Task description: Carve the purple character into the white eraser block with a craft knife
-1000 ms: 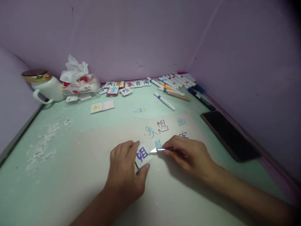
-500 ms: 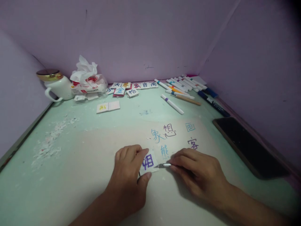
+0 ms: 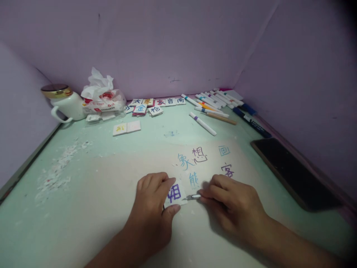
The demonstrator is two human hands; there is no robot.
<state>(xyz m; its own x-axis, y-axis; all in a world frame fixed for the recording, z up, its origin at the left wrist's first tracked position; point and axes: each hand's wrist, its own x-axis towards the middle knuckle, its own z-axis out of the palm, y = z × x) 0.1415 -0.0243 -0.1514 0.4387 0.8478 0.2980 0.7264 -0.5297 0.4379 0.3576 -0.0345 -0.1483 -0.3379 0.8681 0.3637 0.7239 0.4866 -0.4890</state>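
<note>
A small white card with a bold purple character lies flat on the table. My left hand grips it from the left, thumb at the near edge and fingers at the far edge, covering its left part. In my right hand is a silver craft knife, pinched between thumb and fingers. Its blade points left and its tip meets the card's right side. Whether the blade is cutting in, I cannot tell. Just beyond the knife, a blue character is drawn on the tabletop.
Paper scraps are scattered at left. Several lettered cards lie along the back wall, beside a tissue pack and a white mug. Two pale cards sit nearer. Markers and a phone are at right.
The whole view has shifted slightly to the side. Both hands keep their holds, and the knife tip stays at the card's right side.
</note>
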